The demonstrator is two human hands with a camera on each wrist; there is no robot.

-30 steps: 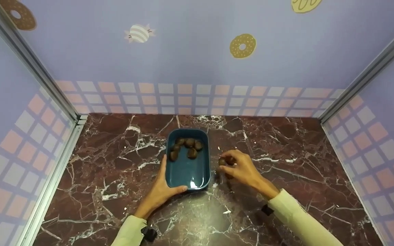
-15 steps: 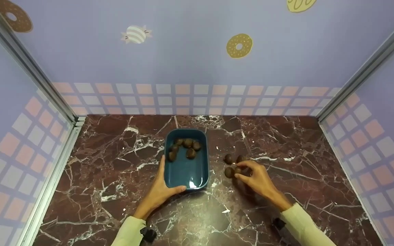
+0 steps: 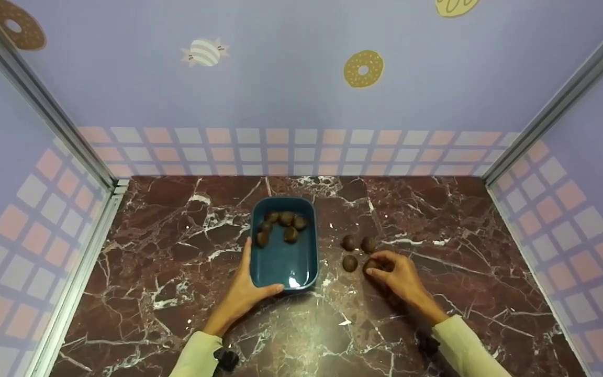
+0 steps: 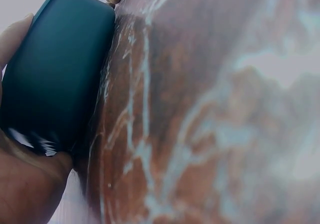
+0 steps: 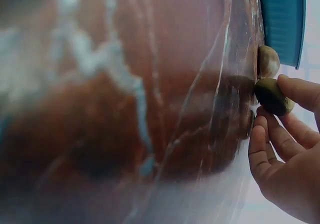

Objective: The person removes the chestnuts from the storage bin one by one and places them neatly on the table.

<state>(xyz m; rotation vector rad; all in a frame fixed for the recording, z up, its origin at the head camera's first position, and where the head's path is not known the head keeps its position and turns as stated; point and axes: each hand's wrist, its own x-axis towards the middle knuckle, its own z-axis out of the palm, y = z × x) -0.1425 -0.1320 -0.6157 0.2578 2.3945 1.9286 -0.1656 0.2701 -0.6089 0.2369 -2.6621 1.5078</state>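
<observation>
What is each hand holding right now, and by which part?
Right hand: one rounded brown nut-like object, pinched by its sides. Left hand: the glossy teal rectangular dish, gripped around its near-left corner.

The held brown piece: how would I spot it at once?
Find the blue tray. To its right, four brown pieces form a rough square; the held piece is the near-right corner. Only it is pinched by the right grip.

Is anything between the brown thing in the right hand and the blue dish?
Yes: a loose brown piece lies on the table between the pinched piece, in the right hand, and the dish. The dish's side wall stands in between too.
</observation>
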